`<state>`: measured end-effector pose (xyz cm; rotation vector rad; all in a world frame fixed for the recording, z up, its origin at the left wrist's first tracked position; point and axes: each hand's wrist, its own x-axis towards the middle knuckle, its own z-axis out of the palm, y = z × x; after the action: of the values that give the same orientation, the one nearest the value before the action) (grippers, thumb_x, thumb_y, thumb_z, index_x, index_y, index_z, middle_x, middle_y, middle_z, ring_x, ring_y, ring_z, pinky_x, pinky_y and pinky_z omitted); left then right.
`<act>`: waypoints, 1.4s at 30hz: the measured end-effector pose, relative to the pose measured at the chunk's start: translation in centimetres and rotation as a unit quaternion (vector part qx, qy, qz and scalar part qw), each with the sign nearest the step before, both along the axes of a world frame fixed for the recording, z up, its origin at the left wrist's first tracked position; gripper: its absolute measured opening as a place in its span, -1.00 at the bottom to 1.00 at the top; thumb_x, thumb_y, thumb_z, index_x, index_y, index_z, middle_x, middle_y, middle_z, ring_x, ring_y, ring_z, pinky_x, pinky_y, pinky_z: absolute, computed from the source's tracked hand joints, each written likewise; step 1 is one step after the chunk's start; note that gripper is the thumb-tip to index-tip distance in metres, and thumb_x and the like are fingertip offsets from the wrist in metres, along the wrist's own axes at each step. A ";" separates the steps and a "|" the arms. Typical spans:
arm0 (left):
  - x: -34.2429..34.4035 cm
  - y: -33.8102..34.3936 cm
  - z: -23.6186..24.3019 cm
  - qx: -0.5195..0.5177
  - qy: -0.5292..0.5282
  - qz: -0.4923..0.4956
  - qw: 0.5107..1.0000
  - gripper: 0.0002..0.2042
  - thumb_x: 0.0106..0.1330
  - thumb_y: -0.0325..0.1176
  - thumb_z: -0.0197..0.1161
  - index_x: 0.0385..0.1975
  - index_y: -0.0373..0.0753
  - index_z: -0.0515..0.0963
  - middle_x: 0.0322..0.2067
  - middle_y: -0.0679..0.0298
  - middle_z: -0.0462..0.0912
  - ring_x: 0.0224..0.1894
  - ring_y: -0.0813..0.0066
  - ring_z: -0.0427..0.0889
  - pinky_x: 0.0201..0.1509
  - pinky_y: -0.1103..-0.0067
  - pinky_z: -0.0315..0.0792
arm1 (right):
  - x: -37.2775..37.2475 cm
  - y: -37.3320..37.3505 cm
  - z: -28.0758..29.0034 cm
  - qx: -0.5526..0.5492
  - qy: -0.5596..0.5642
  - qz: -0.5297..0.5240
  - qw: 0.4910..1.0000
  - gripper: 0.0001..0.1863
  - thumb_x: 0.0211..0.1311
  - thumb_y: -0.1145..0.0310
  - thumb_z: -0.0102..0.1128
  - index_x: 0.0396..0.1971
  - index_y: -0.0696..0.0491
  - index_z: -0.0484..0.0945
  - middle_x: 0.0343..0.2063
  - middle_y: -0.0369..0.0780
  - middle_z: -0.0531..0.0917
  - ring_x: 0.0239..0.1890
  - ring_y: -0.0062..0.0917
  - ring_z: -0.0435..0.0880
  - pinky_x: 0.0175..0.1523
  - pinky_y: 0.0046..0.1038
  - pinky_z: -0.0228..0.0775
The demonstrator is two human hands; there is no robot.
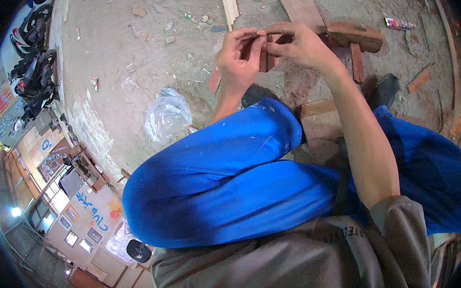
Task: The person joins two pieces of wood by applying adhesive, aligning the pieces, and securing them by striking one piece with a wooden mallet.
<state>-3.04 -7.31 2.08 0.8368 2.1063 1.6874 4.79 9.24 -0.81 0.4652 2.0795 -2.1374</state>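
Both hands on a small wood block

Left hand (pixel 239 59) pinched on small reddish wood block (pixel 265 60), fingers curled around its left side. Right hand (pixel 299 44) clamped on its top and right. Just right of the grip: wooden mallet (pixel 360 36) on the concrete floor (pixel 122 76).

Small tube package (pixel 399 23), white with red and dark bands, lying flat on dirt floor (pixel 110 61) at 2 o'clock; crumpled clear plastic bag (pixel 167 114) on floor at 10 o'clock; tiny green-white wrapper scrap (pixel 188 15) at 12 o'clock; red sign (pixel 2 99) and dark graffiti board (pixel 7 125) at 9 o'clock; white painted panel (pixel 96 207) with blue marks at 8 o'clock; small framed pictures (pixel 80 238) below it
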 end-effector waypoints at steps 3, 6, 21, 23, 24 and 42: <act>-0.2 -0.1 0.2 -0.006 0.000 0.001 1.000 -0.73 0.36 -0.68 0.28 -0.01 -0.43 0.41 -0.16 0.06 0.72 -0.07 0.37 0.74 0.07 0.49 0.64 | 0.0 0.1 0.0 -0.003 0.019 -0.003 1.000 -0.59 0.21 0.30 0.40 0.05 0.13 0.68 -0.26 -0.17 0.76 -0.25 -0.52 0.72 -0.07 -0.43 0.58; -0.5 -0.1 0.2 -0.010 0.036 -0.010 0.999 -0.68 0.35 -0.67 0.29 0.03 -0.42 0.37 -0.17 0.05 0.72 -0.07 0.37 0.74 0.07 0.49 0.64 | 0.0 0.4 0.1 -0.012 0.018 -0.009 1.000 -0.56 0.17 0.22 0.41 0.03 0.09 0.71 -0.29 -0.12 0.79 -0.28 -0.44 0.73 -0.04 -0.36 0.58; 0.2 0.0 -0.3 -0.012 0.017 -0.008 1.000 -0.64 0.36 -0.68 0.26 0.05 -0.37 0.29 -0.16 0.04 0.71 -0.10 0.35 0.75 0.01 0.50 0.64 | 0.3 1.3 0.1 -0.048 0.012 0.042 0.998 -0.58 0.28 0.27 0.38 0.12 0.08 0.67 -0.16 -0.20 0.76 -0.19 -0.55 0.70 -0.01 -0.42 0.59; 0.2 0.3 -0.1 -0.020 0.018 -0.021 0.999 -0.65 0.36 -0.67 0.27 0.04 -0.37 0.30 -0.16 0.04 0.71 -0.09 0.35 0.75 0.01 0.50 0.64 | 0.5 1.6 0.1 -0.062 -0.003 0.040 0.997 -0.59 0.34 0.37 0.34 0.17 0.10 0.64 -0.13 -0.23 0.75 -0.15 -0.59 0.71 -0.02 -0.45 0.63; 0.2 0.4 0.0 -0.029 0.030 -0.022 0.999 -0.67 0.36 -0.66 0.28 0.03 -0.36 0.33 -0.17 0.05 0.72 -0.08 0.36 0.76 0.00 0.50 0.65 | 0.6 1.7 0.1 -0.059 -0.003 0.039 0.998 -0.59 0.35 0.39 0.32 0.17 0.10 0.63 -0.11 -0.23 0.75 -0.14 -0.58 0.72 0.00 -0.45 0.63; 0.4 0.5 1.1 -0.128 0.270 0.052 0.953 -0.87 0.10 -0.48 0.50 -0.35 -0.12 0.79 -0.37 0.35 0.79 -0.20 0.44 0.59 -0.08 0.47 0.51 | 0.8 1.4 -0.9 -0.055 -0.007 0.021 0.998 -0.56 0.28 0.22 0.42 0.10 0.09 0.68 -0.17 -0.19 0.78 -0.19 -0.57 0.74 -0.03 -0.40 0.62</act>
<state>-2.64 -6.82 3.21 1.2248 2.6941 1.2830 5.58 10.66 -1.69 0.4190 1.9348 -2.2033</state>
